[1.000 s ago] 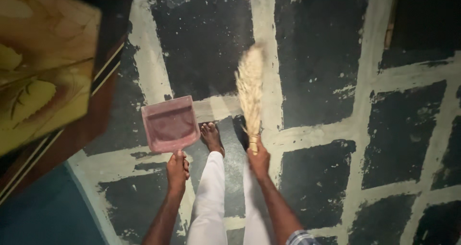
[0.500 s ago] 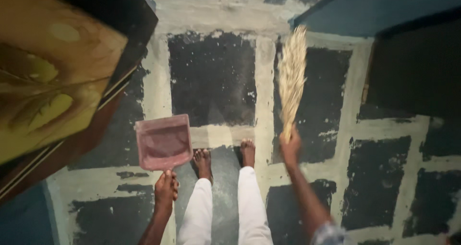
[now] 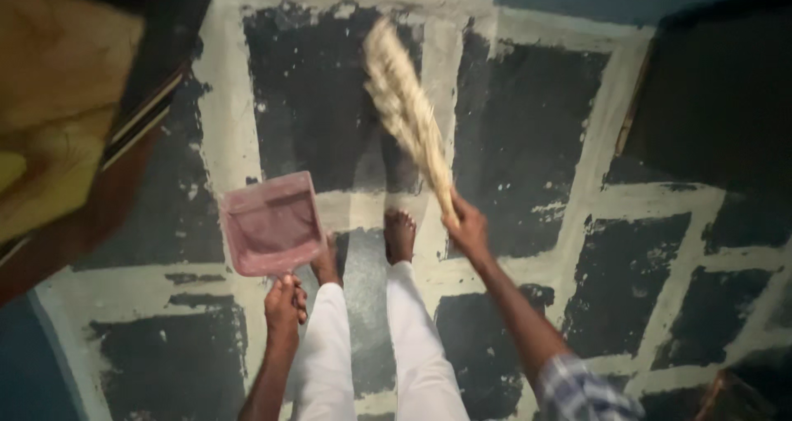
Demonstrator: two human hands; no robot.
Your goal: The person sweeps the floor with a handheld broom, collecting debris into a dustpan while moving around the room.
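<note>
While fingers [image 3: 290,293] clasp dustpan [image 3: 272,223], others grip broom [image 3: 408,116].

Matt pink plastic dustpan [image 3: 272,223], dry straw broom [image 3: 408,116], rough patchy painted floor [image 3: 528,132]

We've got the dustpan [image 3: 271,223] left of our feet, broom [image 3: 408,116] out front-right. Wooden furniture [image 3: 66,116] sits far left.

White trousers [image 3: 412,355] are worn, plain and unmarked, reaching to the ankles. Both feet [image 3: 400,235] are seen bare, without footwear. A checked sleeve [image 3: 582,392] in blue and white is noted at the right upper arm; both forearms are left uncovered. No rings, watch or gloves are observed on the left hand [image 3: 283,305] or the right hand [image 3: 469,227].
</note>
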